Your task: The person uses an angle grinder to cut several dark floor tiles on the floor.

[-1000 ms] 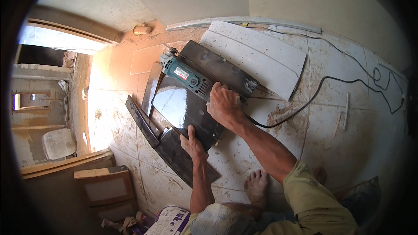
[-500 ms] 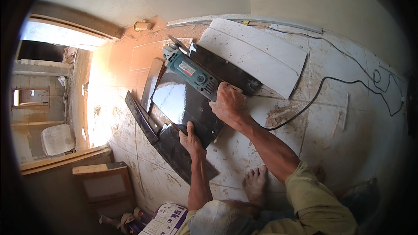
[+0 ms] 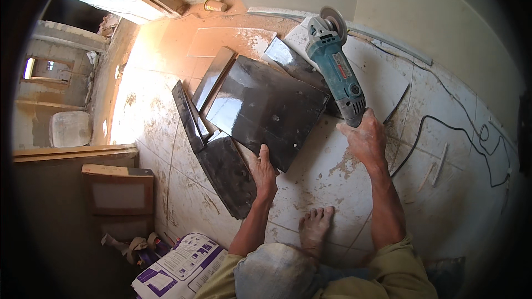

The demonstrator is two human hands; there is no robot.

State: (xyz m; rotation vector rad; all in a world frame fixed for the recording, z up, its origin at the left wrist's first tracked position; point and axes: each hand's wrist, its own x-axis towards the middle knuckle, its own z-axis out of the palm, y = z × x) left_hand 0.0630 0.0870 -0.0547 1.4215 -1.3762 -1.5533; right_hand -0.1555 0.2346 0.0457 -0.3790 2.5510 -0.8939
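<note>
My right hand [image 3: 366,137] is wrapped round the rear of a teal angle grinder [image 3: 339,72], lifted to the right of the dark tiles. The grinder's cutting disc [image 3: 333,23] is at its far end, away from any tile. My left hand [image 3: 263,171] grips the near edge of a glossy black tile [image 3: 266,105], thumb on top and fingers hidden below. Another dark tile [image 3: 227,174] lies under its left side. Narrow dark strips [image 3: 187,116] rest at its left, and a further dark piece [image 3: 293,62] lies beyond it.
A large white tile [image 3: 382,77] lies behind the grinder. The black power cord [image 3: 438,122] runs over the dusty tiled floor at right. Reddish dust and a yellowish cup [image 3: 215,5] are by the far wall. Cardboard boxes [image 3: 117,191] and a white-purple bag [image 3: 180,266] stand at lower left.
The grinder has swung up and to the right, off the black tile, its disc now pointing away. My left hand stays on the tile's near edge. The view has shifted slightly.
</note>
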